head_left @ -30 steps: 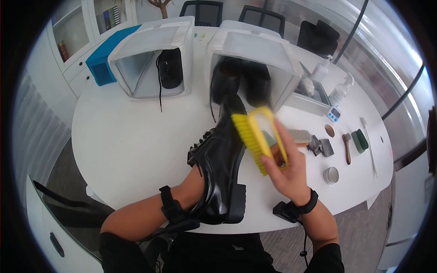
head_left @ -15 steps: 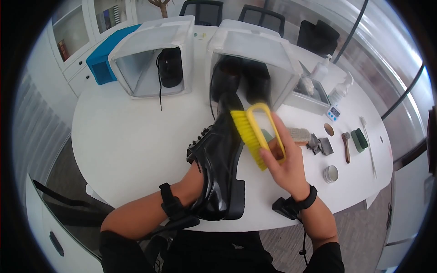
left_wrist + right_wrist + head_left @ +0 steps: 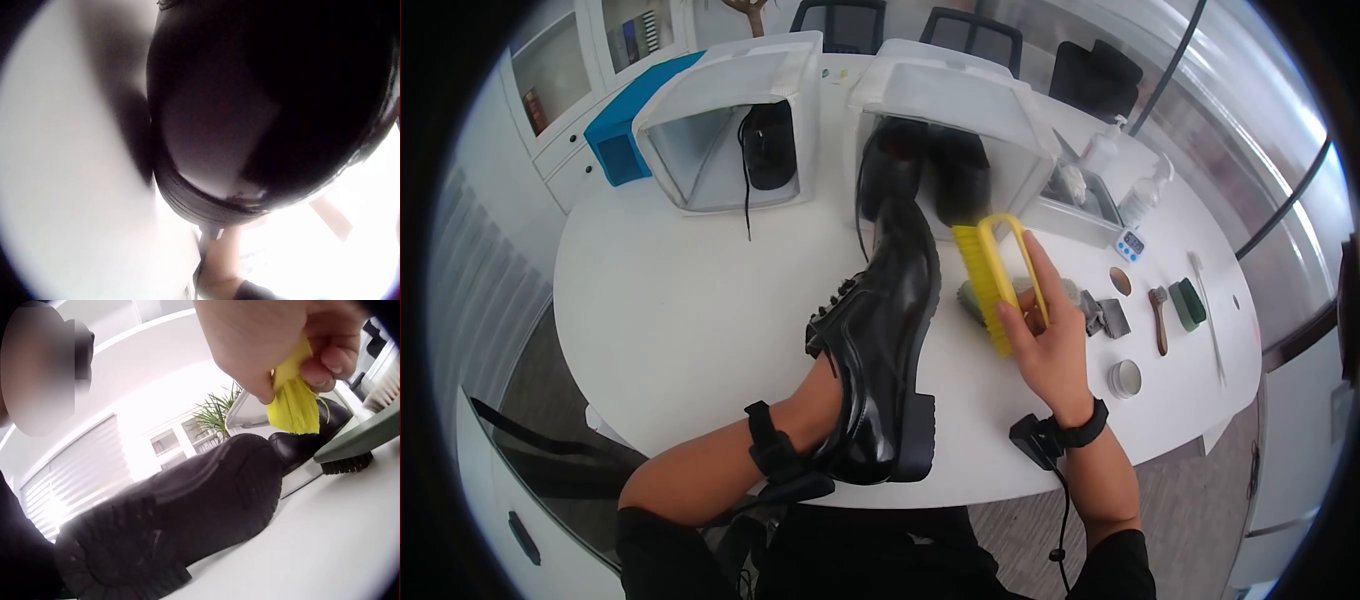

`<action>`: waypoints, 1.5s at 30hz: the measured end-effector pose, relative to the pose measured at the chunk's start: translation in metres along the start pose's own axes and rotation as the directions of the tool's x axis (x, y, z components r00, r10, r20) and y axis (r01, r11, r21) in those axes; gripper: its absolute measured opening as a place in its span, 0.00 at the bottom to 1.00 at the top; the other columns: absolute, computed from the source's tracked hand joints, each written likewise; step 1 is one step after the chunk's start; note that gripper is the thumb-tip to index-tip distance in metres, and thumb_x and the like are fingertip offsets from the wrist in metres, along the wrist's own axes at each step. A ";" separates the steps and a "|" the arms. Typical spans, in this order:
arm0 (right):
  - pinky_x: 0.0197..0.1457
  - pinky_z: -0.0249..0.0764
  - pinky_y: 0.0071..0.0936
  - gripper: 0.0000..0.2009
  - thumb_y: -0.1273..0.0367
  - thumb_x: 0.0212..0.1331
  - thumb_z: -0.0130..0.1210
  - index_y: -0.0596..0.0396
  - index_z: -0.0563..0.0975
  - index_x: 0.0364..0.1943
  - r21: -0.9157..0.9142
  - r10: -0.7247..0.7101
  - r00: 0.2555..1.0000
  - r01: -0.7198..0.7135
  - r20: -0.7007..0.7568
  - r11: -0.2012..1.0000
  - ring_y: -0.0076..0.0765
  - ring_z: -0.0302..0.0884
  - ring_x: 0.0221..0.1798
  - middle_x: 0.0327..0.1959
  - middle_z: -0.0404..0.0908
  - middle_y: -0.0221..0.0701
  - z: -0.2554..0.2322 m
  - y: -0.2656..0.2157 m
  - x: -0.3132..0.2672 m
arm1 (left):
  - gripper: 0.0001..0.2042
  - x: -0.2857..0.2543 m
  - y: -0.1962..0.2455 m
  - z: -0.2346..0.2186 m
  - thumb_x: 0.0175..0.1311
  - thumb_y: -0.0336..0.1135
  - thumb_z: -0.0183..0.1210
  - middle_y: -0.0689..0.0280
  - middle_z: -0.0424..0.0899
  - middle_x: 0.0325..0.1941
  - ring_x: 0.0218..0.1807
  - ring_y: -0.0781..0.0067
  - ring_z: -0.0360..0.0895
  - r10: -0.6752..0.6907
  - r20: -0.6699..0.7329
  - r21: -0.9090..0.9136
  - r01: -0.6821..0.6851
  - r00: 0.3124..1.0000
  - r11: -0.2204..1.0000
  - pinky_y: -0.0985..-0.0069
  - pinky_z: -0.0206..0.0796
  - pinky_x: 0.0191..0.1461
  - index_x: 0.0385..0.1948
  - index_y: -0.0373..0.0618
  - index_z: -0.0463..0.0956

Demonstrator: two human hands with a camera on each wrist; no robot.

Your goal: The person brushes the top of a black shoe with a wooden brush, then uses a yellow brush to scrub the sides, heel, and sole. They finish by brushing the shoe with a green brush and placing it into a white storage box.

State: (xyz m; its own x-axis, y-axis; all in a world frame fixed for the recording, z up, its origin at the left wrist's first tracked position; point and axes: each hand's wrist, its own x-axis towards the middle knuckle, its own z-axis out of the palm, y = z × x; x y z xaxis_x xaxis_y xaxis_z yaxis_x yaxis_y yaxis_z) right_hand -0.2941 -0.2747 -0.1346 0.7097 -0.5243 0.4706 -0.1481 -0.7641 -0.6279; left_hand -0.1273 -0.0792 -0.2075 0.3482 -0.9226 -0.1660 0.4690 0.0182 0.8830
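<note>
A glossy black lace-up shoe [image 3: 885,330] lies over the table with its heel toward the person; it also fills much of the left wrist view [image 3: 250,112]. The left forearm reaches into the shoe's opening, and the left hand is hidden inside it. My right hand [image 3: 1050,335] grips a yellow brush [image 3: 998,275] by its looped handle, bristles facing the shoe with a gap between them. In the right wrist view, the fingers of the right hand [image 3: 281,344] curl round the brush above the shoe's sole [image 3: 187,519].
Two white boxes [image 3: 730,75] [image 3: 945,95] at the back hold black footwear. A green-backed brush [image 3: 369,434] lies right of the shoe. Farther right are a round tin [image 3: 1124,378], a small wooden-handled brush [image 3: 1160,322], a green block [image 3: 1188,305], a timer [image 3: 1130,244] and pump bottles [image 3: 1143,197].
The right hand and the yellow brush have moved right, away from the shoe's side, uncovering more of the shoe. The left arm and the shoe have barely moved.
</note>
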 end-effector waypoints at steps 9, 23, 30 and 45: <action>0.33 0.73 0.21 0.39 0.76 0.61 0.63 0.45 0.61 0.78 0.177 -0.039 0.995 0.023 0.089 0.984 0.20 0.70 0.27 0.31 0.76 0.28 0.004 -0.015 -0.006 | 0.16 -0.004 0.005 0.008 0.82 0.35 0.47 0.61 0.78 0.53 0.48 0.70 0.81 0.057 -0.048 0.061 -0.054 0.997 0.997 0.71 0.82 0.53 0.63 0.40 0.66; 0.34 0.75 0.21 0.39 0.76 0.63 0.61 0.43 0.60 0.79 0.161 0.009 0.996 -0.023 0.084 0.987 0.19 0.71 0.27 0.33 0.76 0.29 0.009 -0.010 -0.005 | 0.15 -0.006 0.007 0.008 0.82 0.35 0.47 0.61 0.78 0.53 0.49 0.72 0.80 0.058 -0.037 0.100 -0.054 0.998 0.994 0.73 0.80 0.52 0.64 0.41 0.67; 0.36 0.73 0.19 0.39 0.77 0.62 0.61 0.45 0.61 0.78 0.084 0.037 0.996 -0.043 0.076 0.996 0.19 0.71 0.29 0.41 0.81 0.33 0.005 -0.012 -0.005 | 0.15 -0.005 0.010 0.008 0.82 0.34 0.46 0.64 0.76 0.54 0.51 0.75 0.78 -0.057 -0.045 -0.104 0.052 0.997 0.993 0.75 0.78 0.54 0.65 0.43 0.66; 0.32 0.71 0.18 0.39 0.77 0.63 0.61 0.44 0.60 0.79 0.154 -0.070 0.997 0.066 0.021 0.986 0.17 0.71 0.27 0.28 0.75 0.26 0.006 -0.013 -0.006 | 0.14 -0.003 0.001 0.006 0.81 0.31 0.48 0.63 0.78 0.54 0.49 0.74 0.79 0.011 -0.025 -0.100 -0.013 1.000 0.995 0.74 0.79 0.53 0.63 0.41 0.67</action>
State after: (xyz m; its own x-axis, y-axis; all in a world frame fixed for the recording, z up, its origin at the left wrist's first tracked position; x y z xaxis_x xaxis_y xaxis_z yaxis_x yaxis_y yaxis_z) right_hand -0.2920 -0.2597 -0.1327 0.7326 -0.4617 0.5001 0.0064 -0.7301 -0.6833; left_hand -0.1331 -0.0789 -0.2034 0.3736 -0.9123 -0.1676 0.5433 0.0688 0.8367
